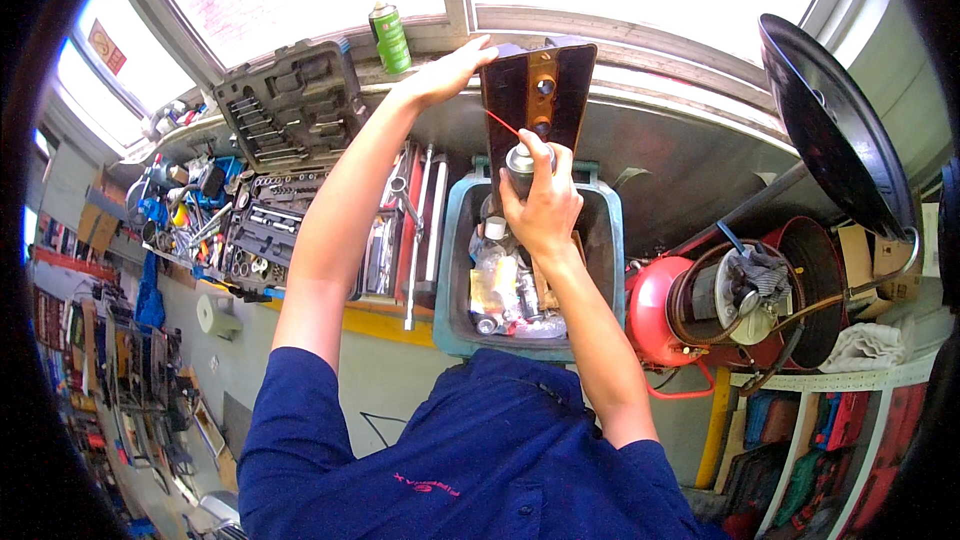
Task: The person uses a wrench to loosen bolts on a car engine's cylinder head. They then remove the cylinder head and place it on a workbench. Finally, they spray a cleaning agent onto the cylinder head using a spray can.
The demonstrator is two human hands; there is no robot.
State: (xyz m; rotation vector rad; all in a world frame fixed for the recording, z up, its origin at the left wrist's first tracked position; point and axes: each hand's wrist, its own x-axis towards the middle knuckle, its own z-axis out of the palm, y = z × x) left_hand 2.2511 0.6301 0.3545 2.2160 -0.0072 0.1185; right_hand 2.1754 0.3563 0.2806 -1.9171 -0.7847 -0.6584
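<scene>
My left hand [455, 72] is closed on the upper left edge of a dark flat panel [571, 90], held upright above an open bin. Down the panel's middle runs a brown strip with round holes. In front of it, my right hand [548, 208] grips a spray can [519, 162], index finger on its top. A thin red straw [502, 123] points from the nozzle up and left, toward the panel's left edge. Below, the blue-green bin [453, 270] holds bottles, cans and crumpled plastic. The lower part of the can is hidden by my hand.
Left of the bin are wrenches [412, 240] and an open socket set [268, 240]. A green can [390, 40] stands on the windowsill. To the right sit a red tank [655, 310] with a coiled hose and a large black round lid [835, 120].
</scene>
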